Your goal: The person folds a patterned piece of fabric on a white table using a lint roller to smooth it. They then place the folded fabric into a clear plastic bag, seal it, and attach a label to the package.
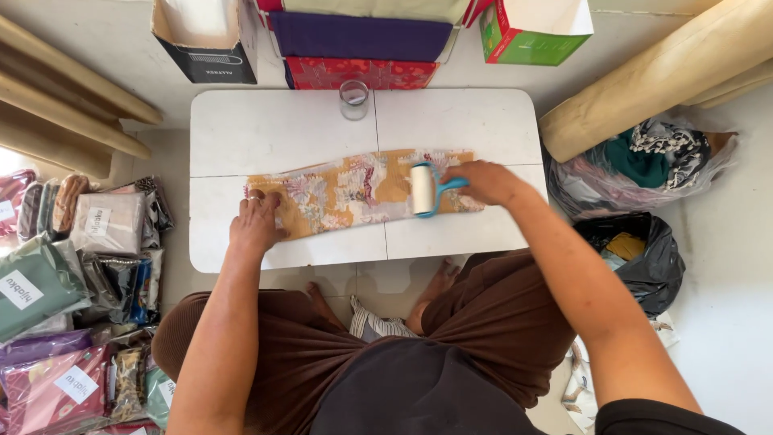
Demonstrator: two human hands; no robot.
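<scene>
Pressing my left hand (256, 224) flat, fingers spread, on the left end of the folded floral cloth (346, 193), I keep it lying across the middle of the low white table (266, 129). My right hand (485, 182) is wrapped around the blue handle of a lint roller (423, 189), whose white drum rests on the cloth's right part. A clear glass (353, 99) stands at the table's far edge, and bagged fabrics (72, 298) lie on the floor to my left.

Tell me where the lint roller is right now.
In the head view, the lint roller lies on the right part of the patterned cloth on the white table, its blue handle held by the right hand.
</scene>
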